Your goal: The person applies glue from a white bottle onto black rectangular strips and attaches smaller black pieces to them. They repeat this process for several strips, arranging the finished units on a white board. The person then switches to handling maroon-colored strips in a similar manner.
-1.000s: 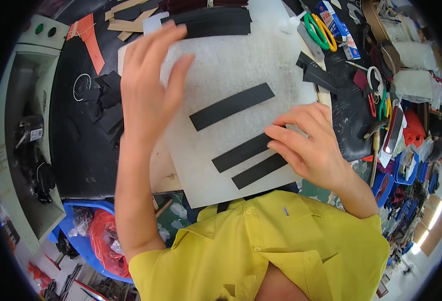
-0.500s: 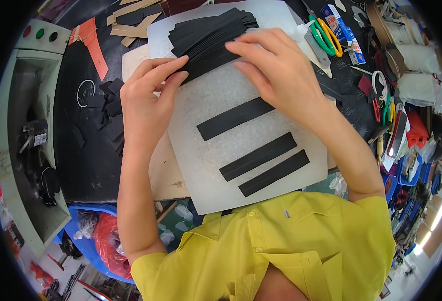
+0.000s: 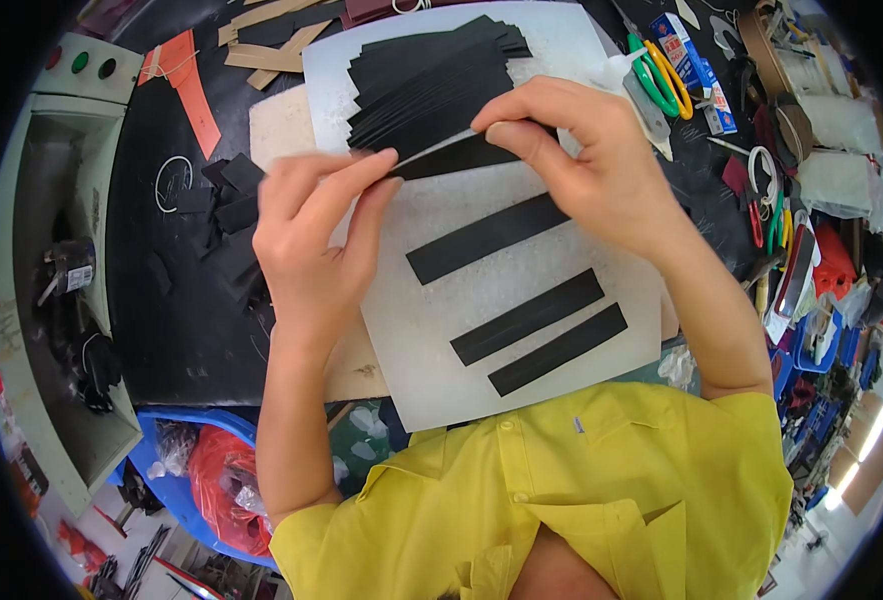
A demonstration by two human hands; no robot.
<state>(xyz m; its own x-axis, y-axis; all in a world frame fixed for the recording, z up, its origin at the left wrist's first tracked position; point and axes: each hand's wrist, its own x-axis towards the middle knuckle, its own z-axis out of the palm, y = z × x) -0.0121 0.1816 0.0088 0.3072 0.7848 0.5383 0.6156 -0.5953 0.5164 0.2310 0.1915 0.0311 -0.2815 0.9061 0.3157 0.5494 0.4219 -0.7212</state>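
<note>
Between my two hands is a black strip (image 3: 451, 155), pinched near both ends just in front of a fanned pile of black strips (image 3: 431, 80). My left hand (image 3: 321, 225) grips its left end between thumb and fingers. At the other end, my right hand (image 3: 581, 150) pinches it between thumb and forefinger. Closer to me, several separate strips lie slanted on a white board (image 3: 521, 410): a longer strip (image 3: 486, 238), partly under my right hand, then a middle strip (image 3: 528, 316) and a nearest strip (image 3: 558, 349).
Black offcuts (image 3: 229, 215) lie left of the board on the dark table (image 3: 176, 340). Green- and yellow-handled scissors (image 3: 661, 80) rest at the far right near a blue box (image 3: 679, 48). A blue tub (image 3: 176, 500) with a red bag stands below the left table edge.
Both hands have drawn toward me and slightly right with a black strip, opening a gap between it and the pile. The separate strips keep their places on the board.
</note>
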